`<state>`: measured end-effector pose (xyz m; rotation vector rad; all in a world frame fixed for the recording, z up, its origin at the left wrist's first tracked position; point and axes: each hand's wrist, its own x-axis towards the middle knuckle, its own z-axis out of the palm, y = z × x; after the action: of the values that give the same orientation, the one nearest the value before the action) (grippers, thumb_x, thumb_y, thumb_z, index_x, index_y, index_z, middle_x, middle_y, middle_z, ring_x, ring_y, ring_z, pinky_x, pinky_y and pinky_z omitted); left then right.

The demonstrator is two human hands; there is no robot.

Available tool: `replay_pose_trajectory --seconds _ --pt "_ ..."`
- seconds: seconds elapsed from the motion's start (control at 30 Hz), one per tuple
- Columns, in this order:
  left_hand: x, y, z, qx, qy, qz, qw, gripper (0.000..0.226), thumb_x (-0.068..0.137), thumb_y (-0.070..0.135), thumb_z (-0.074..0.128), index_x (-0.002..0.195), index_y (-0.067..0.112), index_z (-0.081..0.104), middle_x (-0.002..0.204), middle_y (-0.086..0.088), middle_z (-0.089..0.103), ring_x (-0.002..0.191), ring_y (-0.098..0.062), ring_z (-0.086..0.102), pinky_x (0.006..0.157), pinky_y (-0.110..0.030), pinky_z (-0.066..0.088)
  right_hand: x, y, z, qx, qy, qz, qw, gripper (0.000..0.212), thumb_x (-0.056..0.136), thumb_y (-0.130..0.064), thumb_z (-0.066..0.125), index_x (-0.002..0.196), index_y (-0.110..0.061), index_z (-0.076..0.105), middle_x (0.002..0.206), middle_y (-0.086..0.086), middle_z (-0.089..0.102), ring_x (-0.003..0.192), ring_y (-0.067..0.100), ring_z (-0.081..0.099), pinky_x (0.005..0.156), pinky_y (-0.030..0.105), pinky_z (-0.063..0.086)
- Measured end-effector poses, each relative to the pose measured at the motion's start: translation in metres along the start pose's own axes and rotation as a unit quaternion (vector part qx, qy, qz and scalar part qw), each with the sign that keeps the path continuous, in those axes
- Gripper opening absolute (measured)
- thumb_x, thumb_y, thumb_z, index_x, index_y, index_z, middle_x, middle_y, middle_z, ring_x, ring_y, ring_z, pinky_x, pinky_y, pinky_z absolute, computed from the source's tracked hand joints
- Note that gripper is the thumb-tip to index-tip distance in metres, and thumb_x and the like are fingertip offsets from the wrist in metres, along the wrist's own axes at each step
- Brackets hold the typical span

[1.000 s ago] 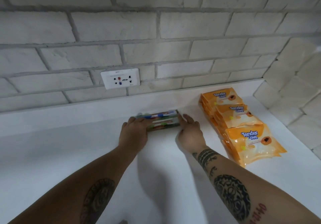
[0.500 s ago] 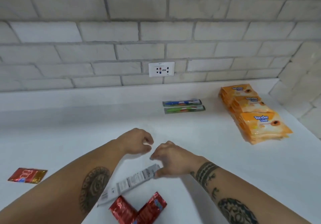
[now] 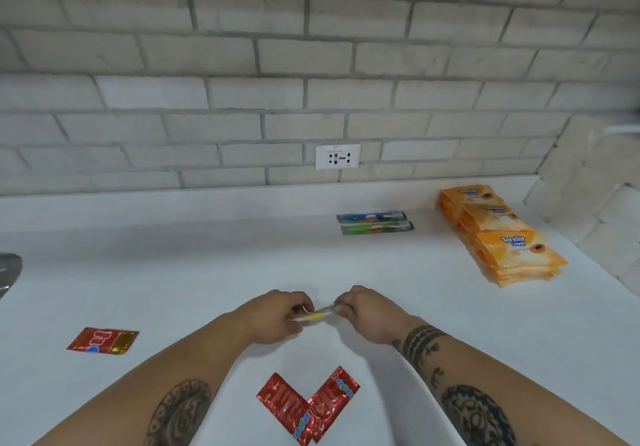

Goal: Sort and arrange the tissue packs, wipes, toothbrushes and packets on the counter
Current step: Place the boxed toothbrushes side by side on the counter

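Turned level since half a second ago, the yellow toothbrush pack (image 3: 317,314) now spans both hands over the counter (image 3: 207,272) at centre, with the left hand (image 3: 273,317) and right hand (image 3: 370,314) each pinching an end. Best to keep it flat, carry it toward one o'clock, and lay it parallel beside the two placed toothbrushes (image 3: 374,223).
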<state>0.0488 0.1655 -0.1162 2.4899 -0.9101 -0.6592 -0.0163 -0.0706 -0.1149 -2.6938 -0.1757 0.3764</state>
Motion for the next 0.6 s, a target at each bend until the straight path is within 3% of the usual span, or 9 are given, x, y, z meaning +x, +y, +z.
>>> replay_pose_trajectory --seconds 0.07,0.2,0.27,0.37,0.43,0.5,0.6 --pt "0.001 0.004 -0.006 -0.02 0.023 -0.001 1.0 0.018 0.096 0.027 0.06 0.111 0.038 0.062 0.102 0.01 0.068 0.092 -0.015 0.065 0.081 -0.031 0.051 -0.006 -0.003 -0.014 0.036 0.018 0.018 0.999 0.038 0.107 -0.044 0.042 0.118 -0.018 0.068 0.109 0.005 0.066 0.097 0.02 0.059 0.086 0.033 0.048" --pt "0.005 0.018 -0.02 -0.077 0.025 -0.014 0.997 0.022 0.095 0.017 0.056 0.1 0.036 0.065 0.088 0.014 0.073 0.08 -0.012 0.071 0.083 -0.033 0.055 -0.017 0.002 -0.037 0.173 0.076 0.07 0.979 0.032 0.099 -0.053 0.056 0.096 -0.023 0.067 0.089 -0.004 0.067 0.072 0.009 0.056 0.062 0.021 0.043" --pt "0.009 0.027 -0.028 -0.101 0.017 -0.005 0.995 0.021 0.096 0.016 0.056 0.1 0.034 0.066 0.093 0.011 0.076 0.079 -0.013 0.074 0.081 -0.035 0.058 -0.023 0.009 -0.046 0.213 0.087 0.071 0.971 0.028 0.095 -0.052 0.062 0.097 -0.024 0.068 0.087 -0.007 0.067 0.072 0.008 0.057 0.062 0.02 0.044" --pt "0.016 0.045 -0.037 -0.11 -0.003 0.009 0.994 0.018 0.096 0.024 0.056 0.105 0.035 0.066 0.098 0.013 0.075 0.08 -0.007 0.075 0.054 -0.028 0.05 -0.03 0.021 -0.054 0.27 0.109 0.072 0.954 0.014 0.095 -0.035 0.067 0.101 -0.022 0.068 0.089 -0.003 0.071 0.077 0.012 0.065 0.069 0.03 0.055" --pt "0.024 0.056 -0.041 -0.109 -0.003 0.014 0.994 0.018 0.096 0.027 0.057 0.109 0.037 0.064 0.096 0.015 0.073 0.079 -0.003 0.075 0.047 -0.026 0.044 -0.034 0.03 -0.059 0.325 0.13 0.08 0.933 0.01 0.097 -0.025 0.066 0.101 -0.017 0.068 0.091 0.002 0.073 0.077 0.012 0.068 0.068 0.03 0.056" --pt "0.036 0.063 -0.042 -0.123 0.015 0.025 0.992 0.019 0.092 0.03 0.063 0.109 0.039 0.064 0.097 0.014 0.07 0.075 -0.006 0.075 0.049 -0.029 0.046 -0.038 0.039 -0.064 0.373 0.156 0.099 0.909 0.009 0.098 -0.021 0.066 0.102 -0.013 0.069 0.09 0.003 0.072 0.073 0.012 0.067 0.063 0.028 0.053" --pt "0.058 0.062 -0.038 -0.117 0.044 0.044 0.991 0.027 0.089 0.033 0.071 0.106 0.05 0.06 0.101 0.013 0.066 0.07 -0.008 0.07 0.067 -0.03 0.051 -0.045 0.059 -0.068 0.435 0.208 0.153 0.862 0.015 0.096 -0.022 0.069 0.11 -0.015 0.065 0.087 0.006 0.071 0.066 0.015 0.064 0.06 0.029 0.05"
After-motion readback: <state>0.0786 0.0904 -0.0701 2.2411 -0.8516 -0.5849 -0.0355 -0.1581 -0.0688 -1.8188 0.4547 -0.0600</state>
